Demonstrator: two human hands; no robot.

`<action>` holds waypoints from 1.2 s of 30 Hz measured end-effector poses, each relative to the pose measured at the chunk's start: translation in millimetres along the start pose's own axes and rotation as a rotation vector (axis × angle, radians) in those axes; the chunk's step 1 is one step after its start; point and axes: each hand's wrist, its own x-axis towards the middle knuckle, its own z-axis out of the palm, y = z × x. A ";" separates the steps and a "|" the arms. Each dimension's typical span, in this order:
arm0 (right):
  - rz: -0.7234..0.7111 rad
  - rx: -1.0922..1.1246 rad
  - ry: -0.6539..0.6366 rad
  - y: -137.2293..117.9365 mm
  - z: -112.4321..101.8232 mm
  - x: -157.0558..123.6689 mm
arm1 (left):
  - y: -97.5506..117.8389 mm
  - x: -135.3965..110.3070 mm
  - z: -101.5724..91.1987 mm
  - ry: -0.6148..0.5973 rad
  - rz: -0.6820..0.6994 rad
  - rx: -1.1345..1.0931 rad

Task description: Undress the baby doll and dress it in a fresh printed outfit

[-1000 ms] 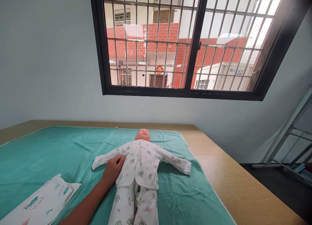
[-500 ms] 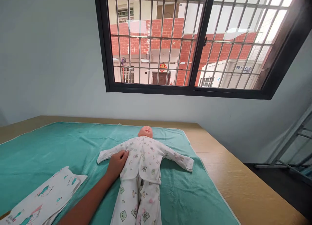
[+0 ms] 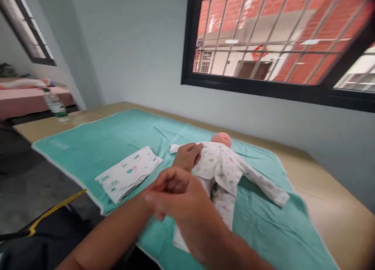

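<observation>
A baby doll (image 3: pixel 222 138) lies on its back in a white printed jacket (image 3: pixel 218 158) and matching trousers (image 3: pixel 225 207). At the doll's left-of-frame side, my left hand (image 3: pixel 187 156) is closed by the jacket's sleeve and chest. What its curled fingers hold, if anything, is hidden. My right hand (image 3: pixel 180 196) hangs in front, nearer the camera and blurred by motion. Its fingers are loosely curled towards the thumb, with nothing visible in them. It covers part of my left forearm and of the trousers. Left of my hands lies a folded white printed cloth item (image 3: pixel 129 172).
A green blanket (image 3: pixel 117 133) covers much of the wooden table (image 3: pixel 331 196). A water bottle (image 3: pixel 55 105) stands at the far left corner. A dark bag-like item with yellow trim (image 3: pixel 55 209) is at lower left. A barred window (image 3: pixel 258 39) is set in the wall behind.
The view has swung left, bringing the bottle and another bed into sight. My right hand has come into view. My left hand stays near the doll's side, its fingers more curled.
</observation>
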 end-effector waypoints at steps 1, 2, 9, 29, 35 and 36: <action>0.040 0.019 -0.011 3.1 2.5 0.2 | 13.8 -19.9 -13.1 -0.007 -0.039 -0.054; 0.077 0.030 -0.015 5.2 3.7 0.6 | 24.2 -41.1 -26.6 0.004 -0.093 -0.096; 0.188 0.032 0.004 20.4 3.8 0.1 | 21.3 -159.5 -99.3 0.236 0.080 -0.074; 0.434 -0.451 0.117 183.5 25.6 -71.3 | -29.6 -259.0 -177.3 -0.649 0.218 0.897; 0.610 -0.161 0.238 243.2 29.0 -68.6 | -90.9 -290.9 -176.8 -0.569 0.201 1.029; 0.621 -0.125 0.252 244.6 27.3 -68.8 | -96.2 -290.6 -175.1 -0.532 0.184 1.025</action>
